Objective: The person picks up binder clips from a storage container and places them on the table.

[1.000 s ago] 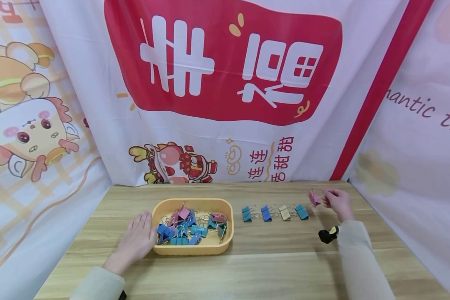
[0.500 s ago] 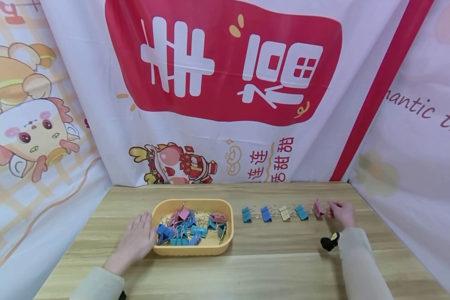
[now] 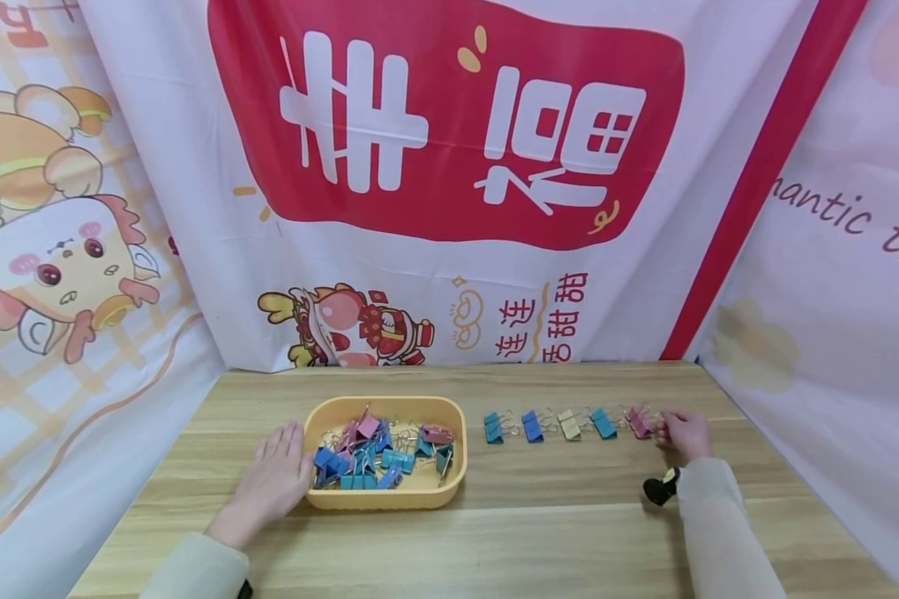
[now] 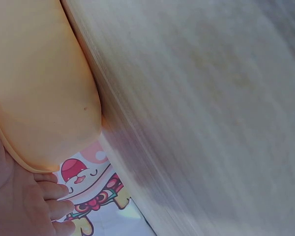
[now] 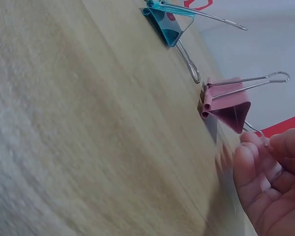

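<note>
On the pale wood-grain worktop (image 3: 539,549), my right fingers (image 5: 245,163) pinch the pink metal binder clip (image 3: 640,423) by its wire at the row's right end, my left hand (image 3: 271,476) straight-fingered against the yellow oblong tray (image 3: 386,499); placing seems in hand, calling for gentle release.

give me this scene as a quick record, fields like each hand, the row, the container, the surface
left hand: left hand open-fingered, against the left side of the yellow bin
right hand: right hand pinching a wire handle of the pink clip
row, left to right in head view: first teal clip, blue clip, beige clip, second teal clip, pink clip
container: yellow bin holding jumbled clips, blue, teal and pink among them
surface: wood-grain table
</note>
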Tool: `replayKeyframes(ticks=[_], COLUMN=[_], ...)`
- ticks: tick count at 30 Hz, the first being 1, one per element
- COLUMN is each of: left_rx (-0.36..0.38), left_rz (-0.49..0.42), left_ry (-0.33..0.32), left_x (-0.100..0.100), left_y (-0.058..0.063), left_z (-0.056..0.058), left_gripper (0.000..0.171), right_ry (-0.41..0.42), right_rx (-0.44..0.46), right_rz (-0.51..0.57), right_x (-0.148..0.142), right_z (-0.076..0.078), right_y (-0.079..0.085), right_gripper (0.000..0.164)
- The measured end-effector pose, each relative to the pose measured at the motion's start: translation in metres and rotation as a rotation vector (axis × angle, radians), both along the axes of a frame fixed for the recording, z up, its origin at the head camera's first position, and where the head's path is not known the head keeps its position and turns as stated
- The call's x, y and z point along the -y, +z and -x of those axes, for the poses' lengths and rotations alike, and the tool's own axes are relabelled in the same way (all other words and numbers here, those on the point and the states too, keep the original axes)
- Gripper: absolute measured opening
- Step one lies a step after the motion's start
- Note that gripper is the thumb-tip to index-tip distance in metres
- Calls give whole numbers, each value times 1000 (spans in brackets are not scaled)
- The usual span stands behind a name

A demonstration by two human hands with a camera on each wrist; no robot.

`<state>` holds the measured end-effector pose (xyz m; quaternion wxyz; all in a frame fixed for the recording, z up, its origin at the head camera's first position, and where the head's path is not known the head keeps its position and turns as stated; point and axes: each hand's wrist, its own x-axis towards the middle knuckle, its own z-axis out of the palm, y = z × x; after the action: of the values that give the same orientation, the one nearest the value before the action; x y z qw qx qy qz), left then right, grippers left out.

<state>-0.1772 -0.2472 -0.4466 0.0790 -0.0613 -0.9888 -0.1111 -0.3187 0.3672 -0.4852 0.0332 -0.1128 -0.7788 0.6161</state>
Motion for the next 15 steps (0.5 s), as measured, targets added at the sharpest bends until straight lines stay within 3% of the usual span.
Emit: replayKeyframes(ticks=[15], left_rx=[2], left_rz=[2], left_ry=[6], left_x=[-1], left_y=[2], left_z=[-2], left_gripper=[58], right_ry=[6], right_rx=[21], right_rz=[47], right_x=[1], right_z=[-4], right_y=[-1], right_gripper=[45])
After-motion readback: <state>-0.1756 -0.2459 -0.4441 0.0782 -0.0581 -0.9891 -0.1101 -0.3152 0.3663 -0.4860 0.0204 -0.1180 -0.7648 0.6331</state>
